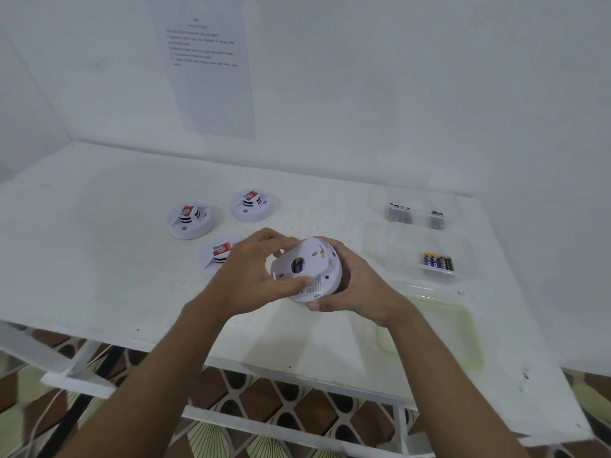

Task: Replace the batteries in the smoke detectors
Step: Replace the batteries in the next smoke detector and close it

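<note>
A white smoke detector (319, 269) is held above the table, its back turned toward me. My right hand (355, 285) grips its round body from the right. My left hand (254, 276) grips the back plate, which is tilted away from the body on the left side. A dark battery shows through a hole in the plate. Three more smoke detectors lie on the table: two at the back (189, 219) (253, 203) and one (216, 256) partly hidden behind my left hand.
Two clear plastic boxes stand at the right: the far one (415, 206) and the near one (420, 252) both hold batteries. A green-rimmed lid (463, 335) lies near the table's front right. A printed sheet (211, 67) hangs on the wall.
</note>
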### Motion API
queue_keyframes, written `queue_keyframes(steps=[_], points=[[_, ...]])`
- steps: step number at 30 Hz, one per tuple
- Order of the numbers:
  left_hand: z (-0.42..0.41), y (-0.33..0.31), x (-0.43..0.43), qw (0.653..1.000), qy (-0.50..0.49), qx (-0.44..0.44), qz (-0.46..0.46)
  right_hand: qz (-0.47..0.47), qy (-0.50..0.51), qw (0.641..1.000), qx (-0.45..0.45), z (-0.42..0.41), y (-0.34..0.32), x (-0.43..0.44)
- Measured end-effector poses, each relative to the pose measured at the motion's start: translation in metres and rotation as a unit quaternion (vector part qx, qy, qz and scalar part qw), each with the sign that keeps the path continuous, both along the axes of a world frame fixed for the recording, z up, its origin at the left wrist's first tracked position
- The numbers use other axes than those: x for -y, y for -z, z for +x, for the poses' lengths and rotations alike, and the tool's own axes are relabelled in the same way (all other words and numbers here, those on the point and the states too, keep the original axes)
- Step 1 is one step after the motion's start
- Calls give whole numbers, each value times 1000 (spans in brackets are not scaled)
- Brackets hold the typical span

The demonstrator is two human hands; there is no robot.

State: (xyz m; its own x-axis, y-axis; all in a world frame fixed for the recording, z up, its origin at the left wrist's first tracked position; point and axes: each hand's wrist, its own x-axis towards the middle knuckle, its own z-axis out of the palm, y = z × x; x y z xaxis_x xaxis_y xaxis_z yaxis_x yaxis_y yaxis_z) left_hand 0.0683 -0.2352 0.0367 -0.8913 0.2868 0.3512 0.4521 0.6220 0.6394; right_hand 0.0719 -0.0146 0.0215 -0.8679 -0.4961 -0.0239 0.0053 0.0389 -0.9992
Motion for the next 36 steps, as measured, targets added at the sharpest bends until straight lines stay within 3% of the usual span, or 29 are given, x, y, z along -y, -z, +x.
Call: queue_keyframes(steps=[8, 25, 36], points=[[2, 6, -8, 999, 1, 36, 6, 12, 1, 1000, -9, 2, -1, -2], [5, 5, -5, 999, 20, 13, -24, 32, 6, 999, -30, 4, 1, 1], [7, 7, -3, 999, 13, 48, 5, 45, 5, 998, -34, 4, 1, 3]])
